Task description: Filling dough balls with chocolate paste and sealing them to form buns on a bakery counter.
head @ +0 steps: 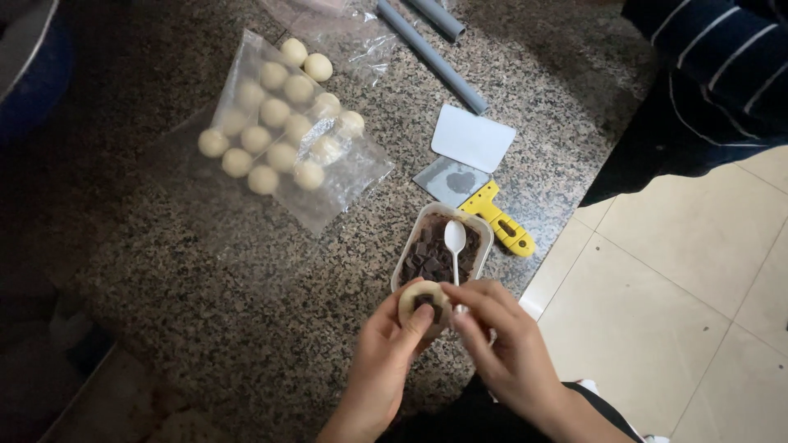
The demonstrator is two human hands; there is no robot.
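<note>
1. Dough disc [423, 299] with chocolate pieces at its centre sat cupped in the left hand [386, 353], fingers curled around it.
2. Right hand [501, 340] pinched the disc's right edge, just above the chocolate tub's [484, 226] near end, beside the white spoon [455, 239].

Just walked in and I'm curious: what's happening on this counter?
A person's left hand cups a flattened dough piece with dark chocolate bits in its middle, while the right hand pinches its edge. Behind it sits a tub of chocolate chunks with a white spoon. Dough balls lie on plastic.
</note>
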